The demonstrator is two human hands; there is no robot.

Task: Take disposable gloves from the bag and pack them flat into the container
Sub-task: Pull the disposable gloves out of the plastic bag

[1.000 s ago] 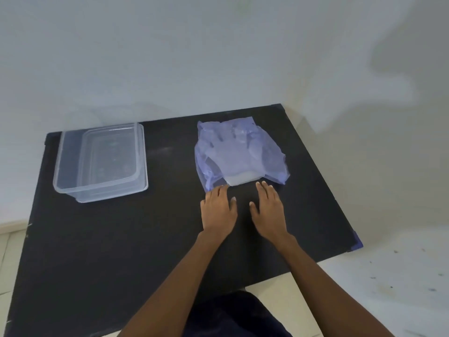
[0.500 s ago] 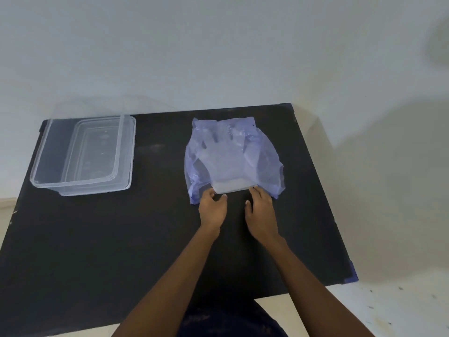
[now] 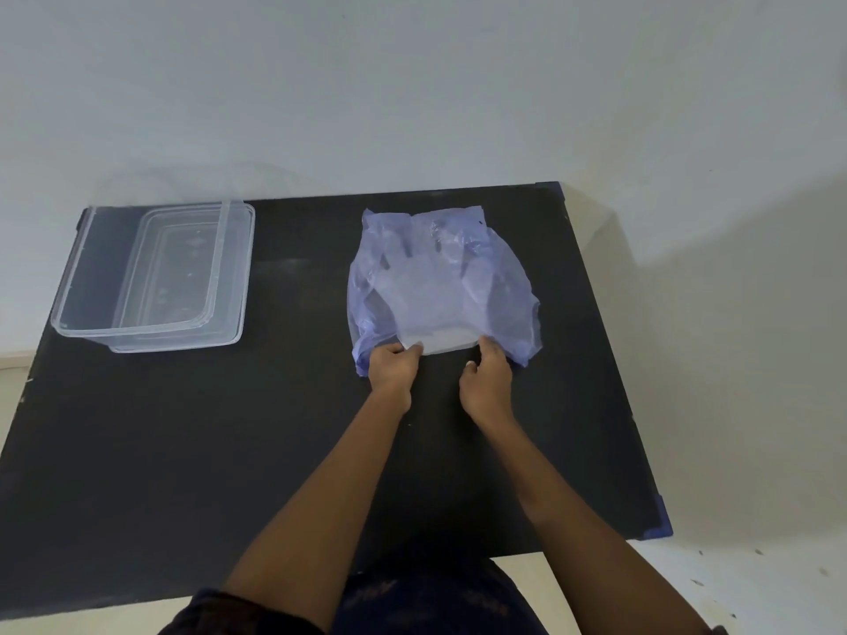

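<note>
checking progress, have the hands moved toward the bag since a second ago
Yes. Both the left hand and right hand advanced up the table to the bag and curled onto its near edge.

Two bare forearms, no sleeves to the elbows. Left hand (image 3: 392,371) and right hand (image 3: 488,382) ungloved; no rings or watch visible. Dark navy garment (image 3: 431,602) at lower frame edge.

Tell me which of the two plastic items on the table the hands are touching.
The purple bag of gloves, gripped at its near edge by left hand and right hand; the clear container sits untouched, far left.
</note>
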